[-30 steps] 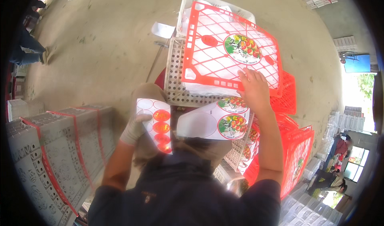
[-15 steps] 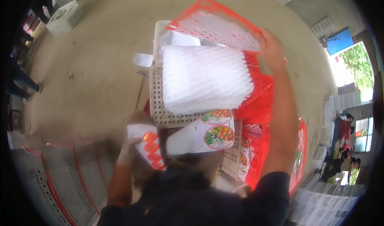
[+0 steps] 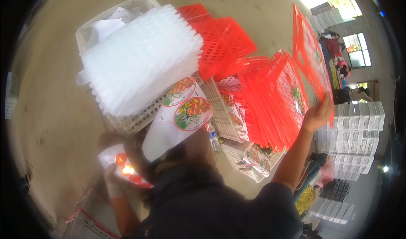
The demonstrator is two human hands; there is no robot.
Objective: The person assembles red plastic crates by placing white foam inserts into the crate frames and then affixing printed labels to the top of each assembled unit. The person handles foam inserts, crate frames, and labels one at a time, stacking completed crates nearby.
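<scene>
My right hand (image 3: 319, 113) grips the lower end of a flat red plastic mesh panel (image 3: 305, 49), which stands upright and has a foam net and a label on it. Left of it leans a stack of similar red mesh panels (image 3: 270, 101). My left hand (image 3: 111, 179) pinches a white sticker sheet (image 3: 111, 153) with round red stickers. A sheet of large oval fruit labels (image 3: 163, 133) lies in front of my body. Beyond it, a thick pile of white foam netting (image 3: 141, 59) rests on crates.
A white bin (image 3: 146, 1) with loose white sheets stands under the foam pile. More red mesh panels (image 3: 220, 40) lie beside it. A plastic bottle (image 3: 213, 139) and a pale crate (image 3: 232, 156) are low down. White boxes (image 3: 351, 137) are stacked at right, with people nearby.
My view has turned to the right. My right hand has carried the red mesh panel from above the foam pile to the right of the panel stack. My left hand still holds the sticker sheet.
</scene>
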